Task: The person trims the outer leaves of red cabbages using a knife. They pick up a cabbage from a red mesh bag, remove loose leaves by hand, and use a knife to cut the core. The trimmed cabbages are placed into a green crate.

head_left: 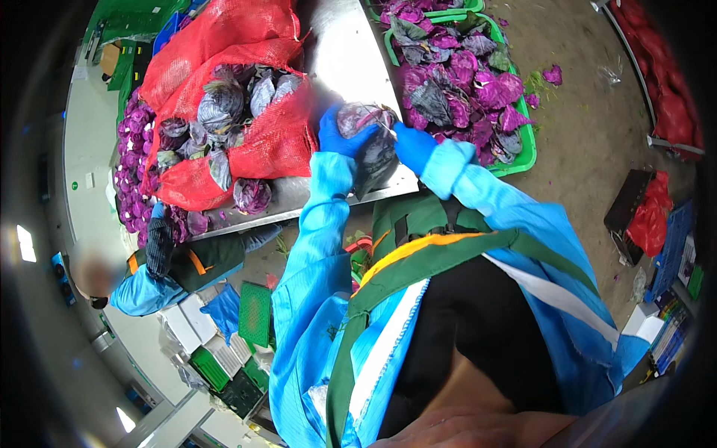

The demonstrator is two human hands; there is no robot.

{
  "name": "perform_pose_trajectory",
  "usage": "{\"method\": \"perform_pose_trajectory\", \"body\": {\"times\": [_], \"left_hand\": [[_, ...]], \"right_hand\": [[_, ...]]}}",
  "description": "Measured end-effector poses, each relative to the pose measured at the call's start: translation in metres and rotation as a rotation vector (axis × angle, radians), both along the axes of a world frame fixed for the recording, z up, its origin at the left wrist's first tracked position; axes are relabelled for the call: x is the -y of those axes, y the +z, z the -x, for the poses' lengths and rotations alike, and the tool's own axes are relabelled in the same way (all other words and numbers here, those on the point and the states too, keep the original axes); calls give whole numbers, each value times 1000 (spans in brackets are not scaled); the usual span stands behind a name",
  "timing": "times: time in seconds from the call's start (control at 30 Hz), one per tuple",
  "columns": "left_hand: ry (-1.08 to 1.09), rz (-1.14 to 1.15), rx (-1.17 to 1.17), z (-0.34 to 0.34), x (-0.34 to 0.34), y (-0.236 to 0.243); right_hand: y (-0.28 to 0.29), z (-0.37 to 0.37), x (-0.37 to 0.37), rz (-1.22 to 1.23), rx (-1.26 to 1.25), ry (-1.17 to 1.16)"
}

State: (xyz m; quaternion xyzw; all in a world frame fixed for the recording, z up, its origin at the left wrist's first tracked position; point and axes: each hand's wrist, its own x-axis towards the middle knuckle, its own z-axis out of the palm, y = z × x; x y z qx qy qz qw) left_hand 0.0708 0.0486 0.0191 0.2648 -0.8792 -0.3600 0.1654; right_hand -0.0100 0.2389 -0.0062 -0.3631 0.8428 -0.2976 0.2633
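My left hand (340, 137), in a blue glove, grips the left side of a red cabbage (371, 160) over the steel table (336, 41). My right hand (414, 148), also gloved, is closed at the cabbage's right side, by a thin pale edge; what its fingers hold is unclear. Red mesh sacks (269, 138) lie to the left, one open with several cabbages (219, 104) showing. A loose cabbage (252, 196) sits near the table's front edge. Beyond my right hand is a green crate (526, 153) full of loose purple leaves.
A co-worker (187, 265) stands at the left beside heaped purple cabbages (131, 164). Red sacks (657, 97) lie at the far right, with a black crate (624, 216) and a blue crate (665, 254) below them. Green trays (254, 313) and boxes are low at the left.
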Motion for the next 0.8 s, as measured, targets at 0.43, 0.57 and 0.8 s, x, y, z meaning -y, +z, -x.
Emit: {"method": "perform_pose_trajectory", "body": {"times": [0.43,0.57,0.8], "left_hand": [[-146,-170,-104,-37,20,-15],[298,-505,-163,-81,-6,-33],[448,-772,-352,-56,-41,11]], "right_hand": [[-25,48,5,34,597,-142],[-14,20,-5,244,509,-49],[-37,94,-33,728,417,-444]]}}
